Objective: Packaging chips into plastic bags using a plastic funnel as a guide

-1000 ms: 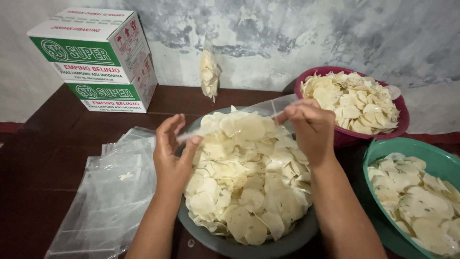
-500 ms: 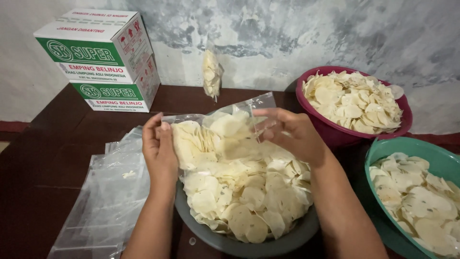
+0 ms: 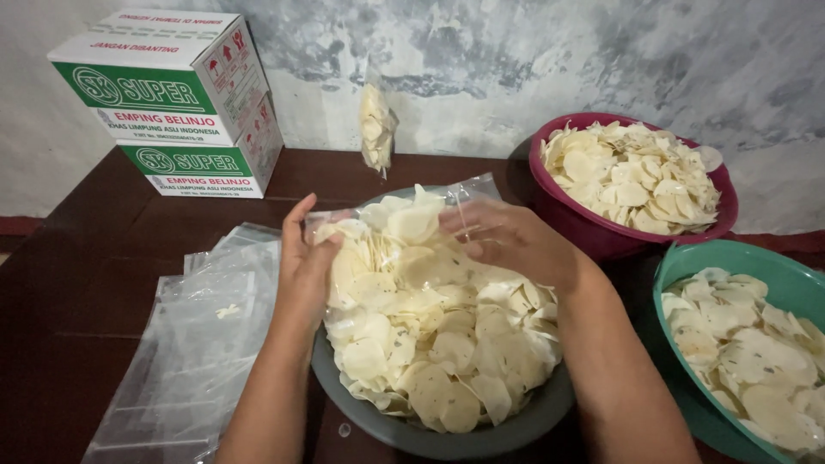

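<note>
- The left hand has thumb and fingers closed on the left edge of a clear, thin plastic bag, just left of the frame's centre
- The right hand grips the bag's right side, thumb and fingers pinched on the film
- The bag is see-through and crinkled, partly filled with pale, round, thin chips standing on edge inside it
- It is held low over a grey round basin heaped with the same chips, at the lower centre
- A stack of empty clear bags lies on the dark wooden table at the lower left
- A maroon basin at the upper right and a green basin at the right edge hold more chips
- Two stacked white and green cartons stand at the upper left; a filled bag leans on the wall
</note>
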